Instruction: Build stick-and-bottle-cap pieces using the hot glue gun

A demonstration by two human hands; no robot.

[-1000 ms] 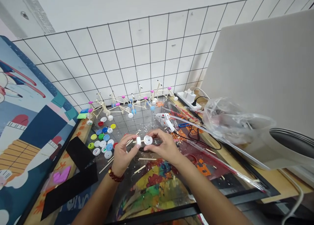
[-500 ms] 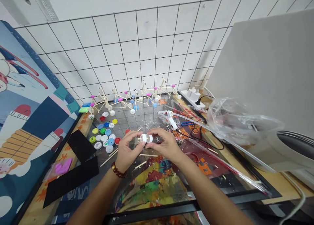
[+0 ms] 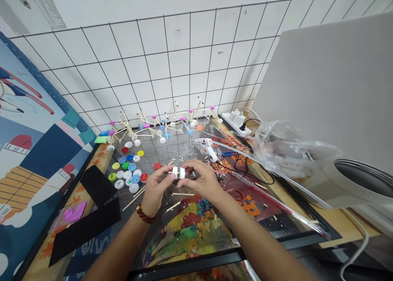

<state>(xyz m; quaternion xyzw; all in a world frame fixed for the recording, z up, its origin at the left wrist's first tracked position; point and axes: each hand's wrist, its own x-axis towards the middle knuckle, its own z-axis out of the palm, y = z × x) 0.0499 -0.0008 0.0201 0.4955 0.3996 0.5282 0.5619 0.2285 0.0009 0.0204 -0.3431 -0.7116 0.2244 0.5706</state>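
Two white bottle caps are held between my hands in the middle of the head view. The left cap (image 3: 175, 171) is pinched by the fingers and thumb of my left hand (image 3: 155, 187), which wears a beaded bracelet. A thin wooden stick end pokes out on its left side. My right hand (image 3: 204, 180) grips the right cap (image 3: 182, 173) at its edge. A short piece of stick shows in the narrow gap between the caps. Left of my hands lie loose bottle caps (image 3: 134, 188) in several colours. Thin wooden sticks (image 3: 182, 194) lie just below the hands.
A white glue gun (image 3: 209, 149) rests behind my right hand. Stick-and-cap models (image 3: 162, 129) stand along the tiled wall. Black sheets (image 3: 86, 232) and pink clay (image 3: 75, 211) lie left. A power strip (image 3: 236, 123), clear plastic bag (image 3: 285, 146) and bin (image 3: 362, 183) are at right.
The view has shifted slightly, moving the scene a little left. The two caps have turned more edge-on, with the gap between them showing more plainly. Both hands keep their hold.
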